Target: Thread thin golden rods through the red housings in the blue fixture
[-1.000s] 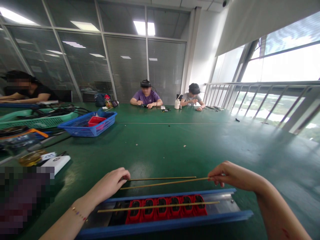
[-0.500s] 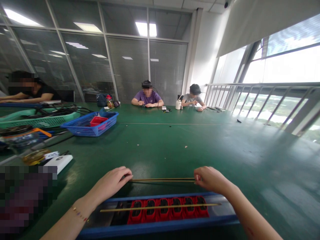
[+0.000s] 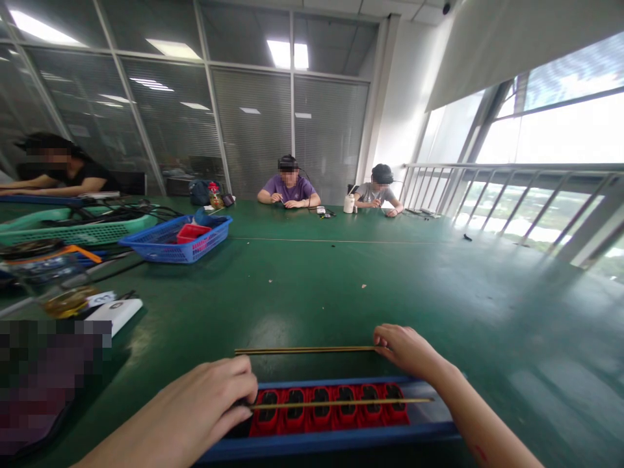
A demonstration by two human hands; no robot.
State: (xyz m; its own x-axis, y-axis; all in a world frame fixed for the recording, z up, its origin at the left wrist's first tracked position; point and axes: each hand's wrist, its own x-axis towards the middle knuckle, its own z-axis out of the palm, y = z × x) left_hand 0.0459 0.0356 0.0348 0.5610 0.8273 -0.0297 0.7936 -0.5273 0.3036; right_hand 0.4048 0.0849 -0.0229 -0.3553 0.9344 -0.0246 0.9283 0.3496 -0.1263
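Close in front of me lies a long blue-rimmed tray (image 3: 341, 443) with a row of red holders (image 3: 333, 424) that have black parts in them. A thin brass-coloured stick (image 3: 358, 402) rests lengthwise across the holders. My left hand (image 3: 209, 393) has its thumb and fingers closed around the left end of this stick. Beyond the tray, two or so similar thin sticks (image 3: 302, 351) lie side by side. My right hand (image 3: 402, 348) pinches their right end, fingertips partly hidden; their left end is free.
A blue basket (image 3: 168, 253) with a red box (image 3: 192, 233) and a green basket (image 3: 97, 231) stand at the left. Nearer are a jar (image 3: 39, 260), a white device (image 3: 117, 315) and a dark blurred-out object (image 3: 43, 390). Several people sit around the green table (image 3: 312, 305).
My left hand has let go of the left end of the far sticks and come back to the left end of the stick on the tray. The right hand stays nearly in place.
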